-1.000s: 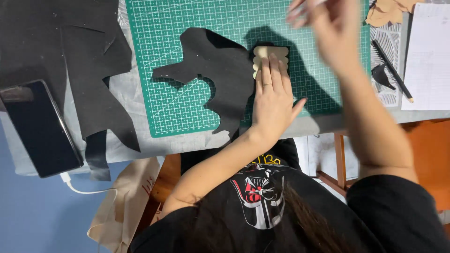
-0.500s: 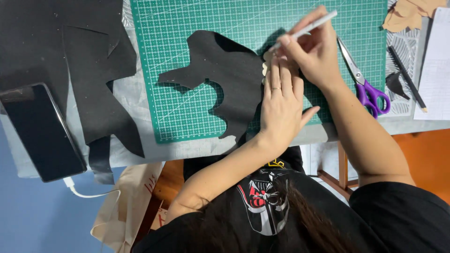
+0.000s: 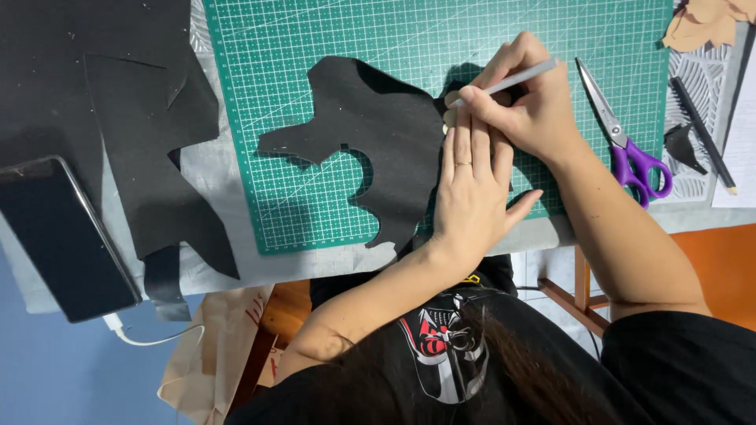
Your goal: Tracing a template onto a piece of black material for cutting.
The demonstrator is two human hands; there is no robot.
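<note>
left hand flat, fingers spread, pressing tan template onto black cutout on green mat. right hand pinches white pencil, tip at template edge. purple scissors just beside.

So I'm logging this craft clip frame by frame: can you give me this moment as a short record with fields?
surface: green cutting mat on a grey table
left hand: left hand pressed flat on a small tan template over the black cut-out piece
right hand: right hand holds a white pen, tip at the template's edge
nearby: purple-handled scissors to the right; phone and black sheet to the left
</note>
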